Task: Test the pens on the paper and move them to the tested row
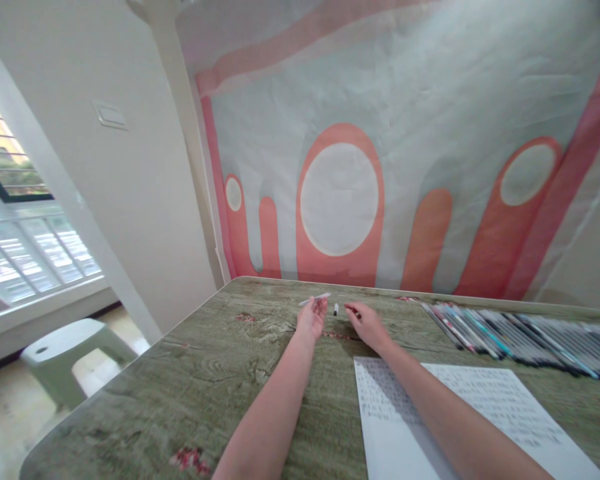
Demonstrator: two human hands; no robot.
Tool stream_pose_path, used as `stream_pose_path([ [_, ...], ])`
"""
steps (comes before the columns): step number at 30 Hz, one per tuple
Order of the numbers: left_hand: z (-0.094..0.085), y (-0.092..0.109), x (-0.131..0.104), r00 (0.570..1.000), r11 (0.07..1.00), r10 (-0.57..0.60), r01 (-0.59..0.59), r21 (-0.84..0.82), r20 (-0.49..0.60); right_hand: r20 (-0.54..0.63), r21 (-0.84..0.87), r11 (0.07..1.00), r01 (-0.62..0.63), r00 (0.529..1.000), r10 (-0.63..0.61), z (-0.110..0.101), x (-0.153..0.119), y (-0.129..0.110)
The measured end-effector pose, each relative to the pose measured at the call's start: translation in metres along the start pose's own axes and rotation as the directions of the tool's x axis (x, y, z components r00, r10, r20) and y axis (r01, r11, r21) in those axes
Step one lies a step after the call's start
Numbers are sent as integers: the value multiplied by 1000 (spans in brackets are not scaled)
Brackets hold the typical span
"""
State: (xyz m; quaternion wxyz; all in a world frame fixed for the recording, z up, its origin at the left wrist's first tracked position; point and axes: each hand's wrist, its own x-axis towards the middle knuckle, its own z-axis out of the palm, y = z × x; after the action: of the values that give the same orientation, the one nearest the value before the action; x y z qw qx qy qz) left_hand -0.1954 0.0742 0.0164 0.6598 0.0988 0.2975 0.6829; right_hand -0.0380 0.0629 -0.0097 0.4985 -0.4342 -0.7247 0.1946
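Note:
My left hand (311,320) is stretched out over the far part of the green wood-grain table (220,373) and pinches a thin white pen (316,299) that points up and to the right. My right hand (367,325) lies close beside it, fingers curled around a small dark red piece (353,310), which looks like a pen cap. Between the two hands a short dark pen tip or cap (336,309) rests on the table.
A long row of several coloured pens (520,333) lies along the table's far right. A white sheet with printed lines (485,407) sits under my right forearm. A pale green stool (63,357) stands on the floor at left. A pink and white cloth hangs behind the table.

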Motion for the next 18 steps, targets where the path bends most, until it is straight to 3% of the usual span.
stream_pose_path([
  [3,-4,1,1,1000,1000,27,-28,-13,-14,152,-341,923,176,980,-131,7,-3,6],
  [6,-4,-1,-1,999,999,47,-47,-15,-13,267,-477,846,238,956,-119,14,-6,4],
  [11,-5,-3,-2,998,998,68,-68,-15,-18,366,-538,802,258,929,-53,19,-10,-3],
  [18,-7,-2,1,997,997,78,-78,-13,-24,380,-530,805,267,923,-55,16,-11,-5],
])
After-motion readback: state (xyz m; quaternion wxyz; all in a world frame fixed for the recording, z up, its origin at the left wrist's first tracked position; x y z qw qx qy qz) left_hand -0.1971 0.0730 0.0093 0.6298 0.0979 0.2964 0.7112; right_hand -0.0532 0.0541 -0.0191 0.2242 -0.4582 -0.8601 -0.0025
